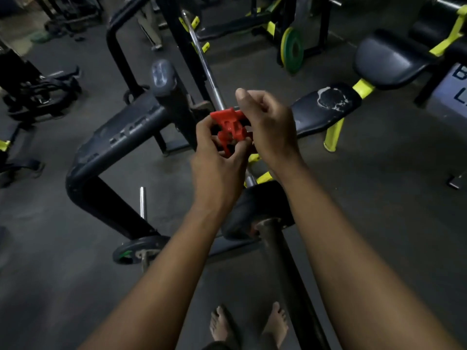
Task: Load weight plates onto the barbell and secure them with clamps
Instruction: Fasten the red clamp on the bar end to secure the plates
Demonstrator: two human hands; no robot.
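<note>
A red plastic barbell clamp [231, 127] is held in the air between both hands, above the barbell [202, 59]. My left hand [214, 162] grips its lower part with curled fingers. My right hand [267, 125] pinches its right side, thumb raised. The chrome bar runs from the rack at the top down toward me. A black weight plate [252, 210] sits on the near sleeve [285, 269], which points at my feet. Part of the clamp is hidden by my fingers.
A dark bench-press frame [121, 137] stands to the left, with a small plate [136, 248] on a floor peg. A worn black bench pad [326, 104] lies to the right. A green and yellow plate [292, 50] leans at the back. My bare feet [250, 324] are below.
</note>
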